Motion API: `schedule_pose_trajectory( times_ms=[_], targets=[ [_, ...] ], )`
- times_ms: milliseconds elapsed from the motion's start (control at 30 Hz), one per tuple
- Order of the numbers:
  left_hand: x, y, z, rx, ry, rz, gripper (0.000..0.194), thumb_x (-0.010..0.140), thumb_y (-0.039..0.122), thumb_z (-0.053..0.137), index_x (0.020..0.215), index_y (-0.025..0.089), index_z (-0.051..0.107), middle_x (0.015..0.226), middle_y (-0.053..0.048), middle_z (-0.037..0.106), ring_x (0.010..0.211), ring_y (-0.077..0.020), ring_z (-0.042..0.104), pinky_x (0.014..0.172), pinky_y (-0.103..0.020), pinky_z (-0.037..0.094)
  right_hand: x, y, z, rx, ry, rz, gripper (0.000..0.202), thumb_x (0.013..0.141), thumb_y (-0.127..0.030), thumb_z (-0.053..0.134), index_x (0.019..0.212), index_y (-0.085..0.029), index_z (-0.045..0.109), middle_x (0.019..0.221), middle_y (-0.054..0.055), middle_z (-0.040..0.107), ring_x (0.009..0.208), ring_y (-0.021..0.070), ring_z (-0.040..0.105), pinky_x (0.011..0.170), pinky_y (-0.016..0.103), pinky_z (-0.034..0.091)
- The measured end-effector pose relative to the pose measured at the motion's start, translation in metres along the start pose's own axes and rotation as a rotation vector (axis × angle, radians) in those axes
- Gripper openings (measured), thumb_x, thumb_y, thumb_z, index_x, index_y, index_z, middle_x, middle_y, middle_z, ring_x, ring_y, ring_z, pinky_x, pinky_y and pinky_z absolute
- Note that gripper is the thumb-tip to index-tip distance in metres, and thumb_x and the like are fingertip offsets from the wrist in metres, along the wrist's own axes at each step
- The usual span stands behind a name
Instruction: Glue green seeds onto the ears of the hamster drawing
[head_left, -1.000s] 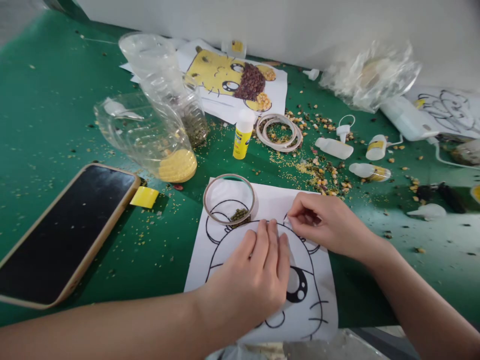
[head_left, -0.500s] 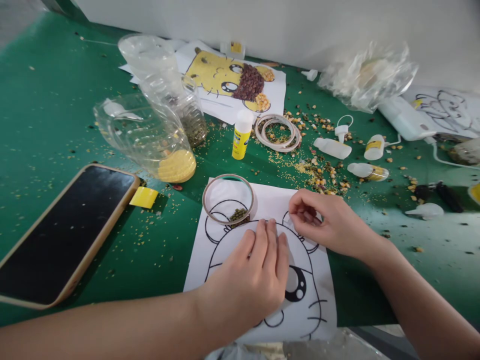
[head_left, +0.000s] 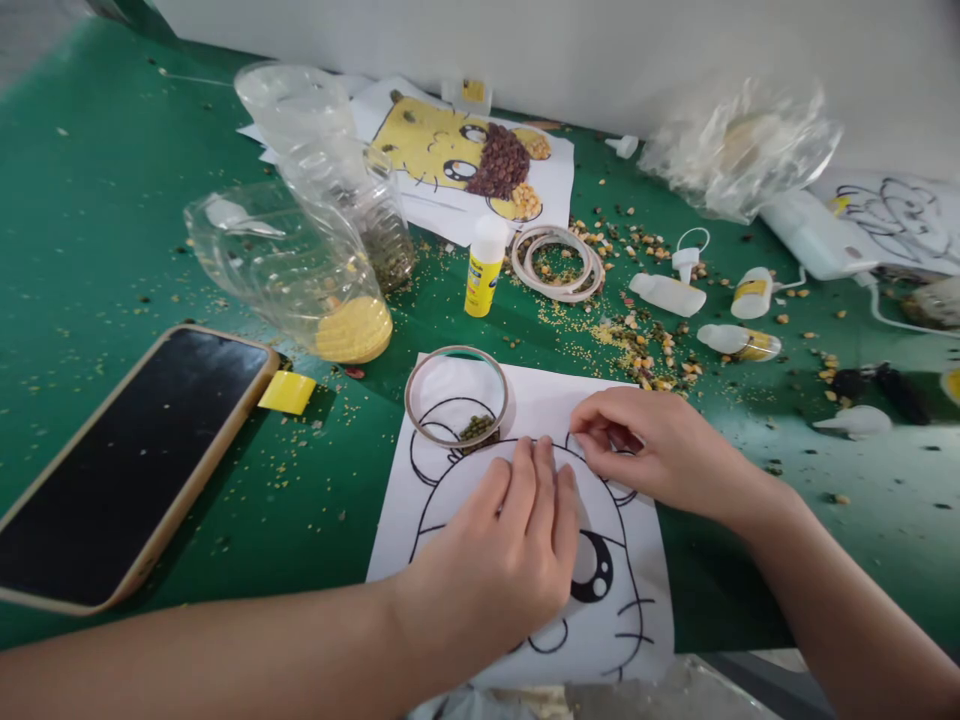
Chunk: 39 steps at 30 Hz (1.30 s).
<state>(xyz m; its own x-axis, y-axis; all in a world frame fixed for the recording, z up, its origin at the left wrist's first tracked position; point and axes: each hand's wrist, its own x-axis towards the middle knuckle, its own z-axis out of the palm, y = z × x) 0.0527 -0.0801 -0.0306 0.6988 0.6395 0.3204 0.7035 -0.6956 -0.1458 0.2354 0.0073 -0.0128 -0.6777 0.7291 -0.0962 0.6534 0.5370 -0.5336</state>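
Observation:
A sheet of white paper printed with a cartoon animal face lies in front of me. My left hand rests flat on the sheet, fingers extended together over the face. My right hand is over the right ear of the drawing, thumb and fingertips pinched; anything between them is hidden. A clear round ring-shaped dish sits on the left ear, with small green beans at its lower right side.
A phone, clear plastic containers and a glue stick stand around the sheet. Two rings, loose grains, small glue bottles, a plastic bag and a part-covered picture lie farther back.
My right hand has shifted slightly left and down along the right ear, fingers still pinched. The left hand stays in place on the sheet.

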Motion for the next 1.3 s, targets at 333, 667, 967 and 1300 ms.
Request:
schedule_pose_trajectory(
  times_ms=[333,667,967,1300],
  targets=[
    [-0.0008,-0.0001,0.0005,0.007,-0.007,0.002,0.036,0.084,0.012,0.038,0.112,-0.001,0.058,0.113,-0.024,0.06,0.101,-0.0325,0.06,0.076,-0.038,0.05,0.0015,0.0005,-0.005,0.056,-0.047,0.021,0.008,0.082,-0.019,0.05,0.082,-0.019,0.058,0.066,-0.002,0.056,0.059,0.0087,0.048,0.056,0.02,0.038],
    [-0.0003,-0.0004,0.0,0.001,-0.014,0.004,0.035,0.085,0.011,0.039,0.112,-0.002,0.056,0.114,-0.025,0.059,0.102,-0.0325,0.06,0.078,-0.038,0.048,-0.0005,-0.0036,-0.0073,0.047,-0.042,0.049,0.004,0.078,-0.019,0.053,0.08,-0.019,0.057,0.065,-0.002,0.057,0.057,0.0094,0.049,0.055,0.021,0.039],
    [-0.0005,0.0003,0.0004,0.001,-0.016,0.006,0.035,0.085,0.012,0.039,0.112,-0.002,0.056,0.114,-0.025,0.058,0.102,-0.0317,0.06,0.078,-0.038,0.048,-0.0001,-0.0052,-0.0043,-0.064,-0.044,0.01,0.005,0.079,-0.017,0.052,0.08,-0.019,0.056,0.066,-0.002,0.056,0.061,0.0108,0.049,0.058,0.022,0.037],
    [0.0002,-0.0006,0.0006,-0.003,-0.007,0.006,0.035,0.085,0.012,0.038,0.111,-0.002,0.057,0.113,-0.025,0.059,0.101,-0.0316,0.061,0.077,-0.038,0.048,-0.0024,-0.002,-0.003,-0.133,-0.062,0.001,0.009,0.085,-0.02,0.046,0.082,-0.019,0.054,0.067,-0.001,0.056,0.063,0.0124,0.05,0.057,0.024,0.035]
  ],
)
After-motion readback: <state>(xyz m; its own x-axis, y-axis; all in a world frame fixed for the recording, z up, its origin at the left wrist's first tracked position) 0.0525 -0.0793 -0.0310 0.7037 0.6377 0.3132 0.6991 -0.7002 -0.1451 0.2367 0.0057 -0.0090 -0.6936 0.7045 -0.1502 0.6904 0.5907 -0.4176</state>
